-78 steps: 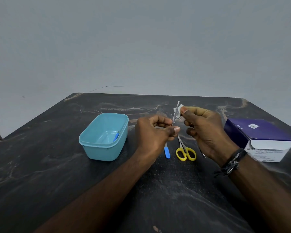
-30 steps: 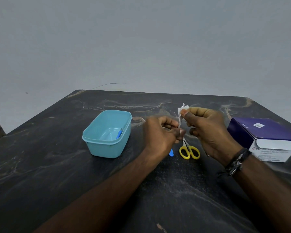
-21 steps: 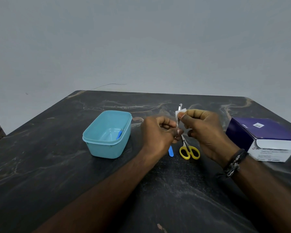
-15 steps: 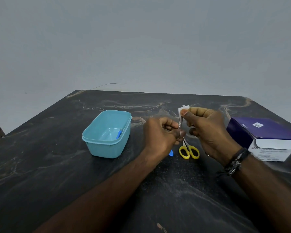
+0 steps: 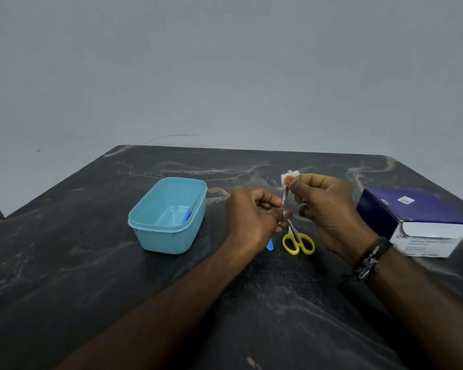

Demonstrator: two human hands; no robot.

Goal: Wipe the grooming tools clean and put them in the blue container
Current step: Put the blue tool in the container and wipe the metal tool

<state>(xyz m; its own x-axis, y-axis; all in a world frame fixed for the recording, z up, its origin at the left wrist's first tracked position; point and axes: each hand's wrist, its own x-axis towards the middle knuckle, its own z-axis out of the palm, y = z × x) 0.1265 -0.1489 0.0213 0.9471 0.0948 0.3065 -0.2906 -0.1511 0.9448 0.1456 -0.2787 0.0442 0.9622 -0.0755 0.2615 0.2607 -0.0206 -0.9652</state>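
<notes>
I am at a dark table [image 5: 96, 276] with pale, marble-like veins running through it, set against a plain grey wall [image 5: 225, 70] that bears one thin curved mark just above the far edge. To my left on the table stands the blue container [image 5: 169, 236], open, with a small blue-handled tool [image 5: 187, 217] leaning inside against its right wall. To my right sits a purple and white box [image 5: 417, 222]; its print is too blurred for me to read, and its far end is cut off by the frame.

Between the two, my hands are raised just over the table. My left hand [image 5: 254, 222] is curled closed, thumb and fingers pinching the lower end of a thin metal tool [image 5: 285, 197] that stands nearly upright. My right hand [image 5: 329, 209], with a dark braided bracelet [image 5: 372, 256] at the wrist, is closed too, thumb and forefinger squeezing a small white wipe [image 5: 289, 177] around the tool's top end. What kind of tool it is I cannot tell; most of it is covered by my fingers and the wipe.

Under my hands lie yellow-handled scissors [image 5: 298, 243], their blades partly hidden behind my left fingers, and just left of them a blue tip [image 5: 270, 245] of another tool pokes out from beneath my left hand, the rest hidden
</notes>
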